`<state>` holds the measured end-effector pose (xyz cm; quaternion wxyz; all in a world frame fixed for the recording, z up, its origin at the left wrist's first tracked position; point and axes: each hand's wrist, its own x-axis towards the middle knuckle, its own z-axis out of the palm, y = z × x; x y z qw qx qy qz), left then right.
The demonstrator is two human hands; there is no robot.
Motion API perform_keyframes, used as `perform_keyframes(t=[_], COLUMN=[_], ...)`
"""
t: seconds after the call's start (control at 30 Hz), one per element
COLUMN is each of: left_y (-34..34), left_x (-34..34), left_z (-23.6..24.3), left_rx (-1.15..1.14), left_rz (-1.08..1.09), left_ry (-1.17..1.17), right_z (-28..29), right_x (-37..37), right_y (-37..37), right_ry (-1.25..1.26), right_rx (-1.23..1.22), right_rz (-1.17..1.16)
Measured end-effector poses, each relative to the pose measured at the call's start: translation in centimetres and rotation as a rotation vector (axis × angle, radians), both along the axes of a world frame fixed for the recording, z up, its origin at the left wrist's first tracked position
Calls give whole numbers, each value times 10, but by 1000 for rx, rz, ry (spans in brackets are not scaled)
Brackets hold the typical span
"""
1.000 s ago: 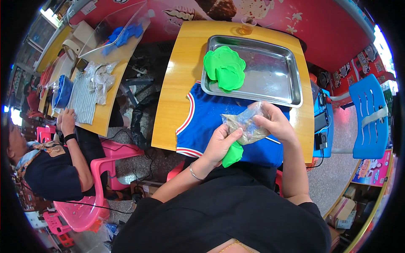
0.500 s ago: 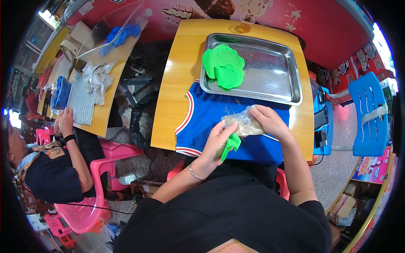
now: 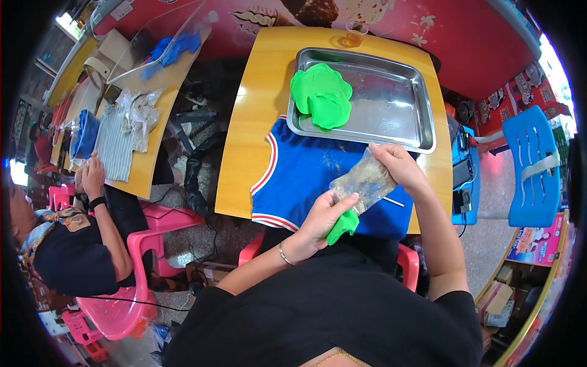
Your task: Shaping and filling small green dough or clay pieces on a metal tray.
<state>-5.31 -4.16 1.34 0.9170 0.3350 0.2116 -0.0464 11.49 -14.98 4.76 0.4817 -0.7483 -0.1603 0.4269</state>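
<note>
A clear plastic bag with tan, grainy contents is stretched between my two hands. My left hand is closed on its lower end, thumb on top, with a bright green, soft thin piece hanging from the same grip. At the bag's upper corner, my right hand pinches the plastic. Under both hands lies a blue sports jersey with red and white trim, spread over the table edge. Beyond it, a metal tray holds overlapping bright green rounded pieces at its left side.
A cup of amber liquid stands behind the tray on the yellow table. To the right is a blue chair. At left, a co-worker sits at another table with a striped cloth and crumpled plastic bags.
The bag has gone from bunched and level to stretched out and tilted, its upper end raised by my right hand. My left hand and the green piece have shifted slightly right and down.
</note>
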Motion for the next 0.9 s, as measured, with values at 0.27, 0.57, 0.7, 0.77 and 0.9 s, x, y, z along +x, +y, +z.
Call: perform_keyframes(t=[0.27, 0.57, 0.7, 0.77, 0.9], left_y=[-7, 3, 5, 9, 18], left_x=[2, 2, 6, 6, 10], left_z=[-5, -3, -1, -4, 0], left_rx=[38, -136, -31, 6, 88], left_rz=[-36, 12, 58, 79, 10], left_ry=[-93, -167, -143, -168, -191], right_z=[11, 33, 40, 38, 23], right_x=[-12, -28, -33, -31, -24], right_y=[2, 1, -2, -6, -18], right_ry=[-388, -386, -316, -274, -331], right_rx=[232, 443, 408, 395, 384], right_rz=[58, 19, -84, -122, 139])
